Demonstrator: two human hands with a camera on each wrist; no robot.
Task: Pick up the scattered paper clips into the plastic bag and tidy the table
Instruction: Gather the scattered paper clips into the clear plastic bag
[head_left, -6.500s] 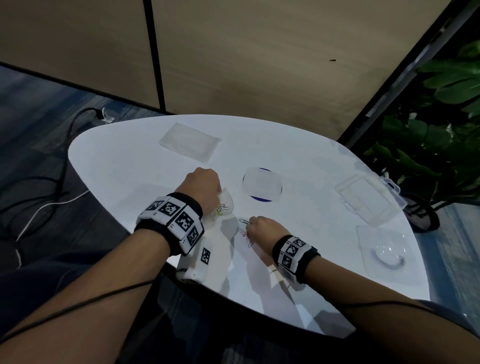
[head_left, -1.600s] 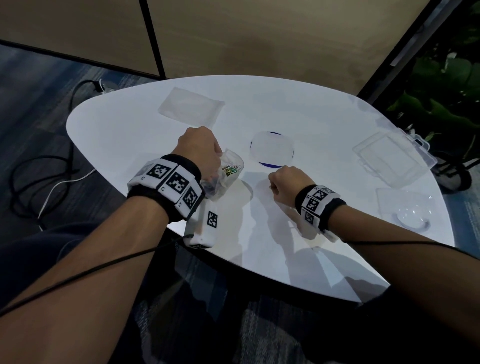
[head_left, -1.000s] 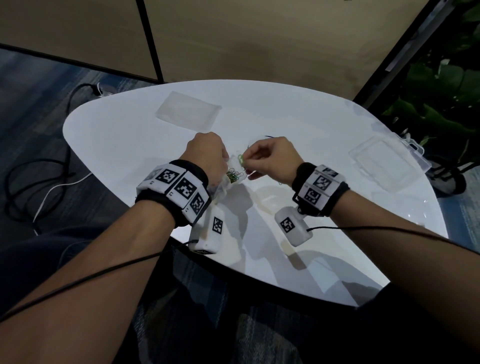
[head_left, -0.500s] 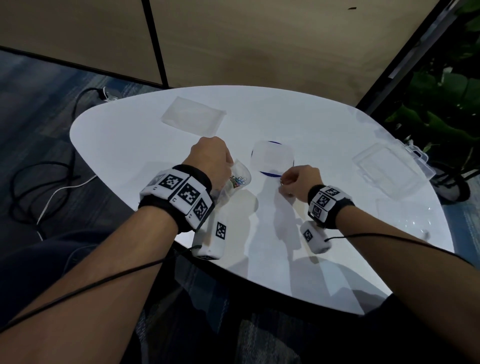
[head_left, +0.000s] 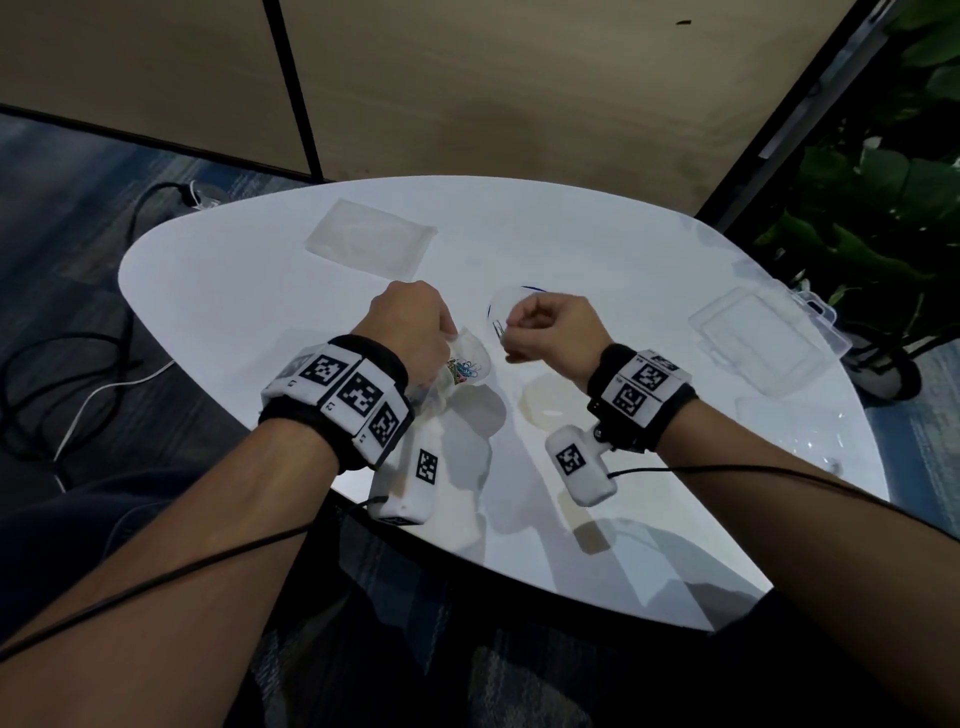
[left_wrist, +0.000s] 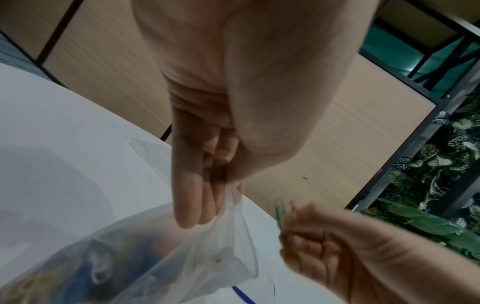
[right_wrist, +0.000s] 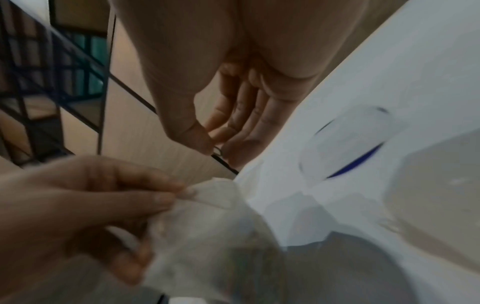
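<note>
My left hand (head_left: 410, 322) pinches the rim of a small clear plastic bag (head_left: 465, 364), which hangs open above the white table (head_left: 234, 291). Several coloured paper clips (head_left: 464, 370) lie in the bag's bottom. In the left wrist view the left hand's fingers (left_wrist: 197, 197) hold the bag (left_wrist: 197, 253) at its top edge. My right hand (head_left: 540, 332), raised just right of the bag's mouth, pinches a paper clip (head_left: 500, 328) between thumb and fingers; the clip (right_wrist: 217, 151) shows at the fingertips in the right wrist view, and greenish (left_wrist: 279, 207) in the left wrist view.
A flat clear bag (head_left: 371, 244) lies at the table's far side. A round clear lid over a blue-rimmed disc (head_left: 511, 301) sits behind my right hand. A clear plastic box (head_left: 763, 338) and a clear blister pack (head_left: 800, 421) lie at the right. Plants (head_left: 883, 208) stand beyond the table.
My right hand rose from the table by the blue-rimmed disc and moved left toward the bag's mouth with a clip pinched. The left hand keeps the bag in place.
</note>
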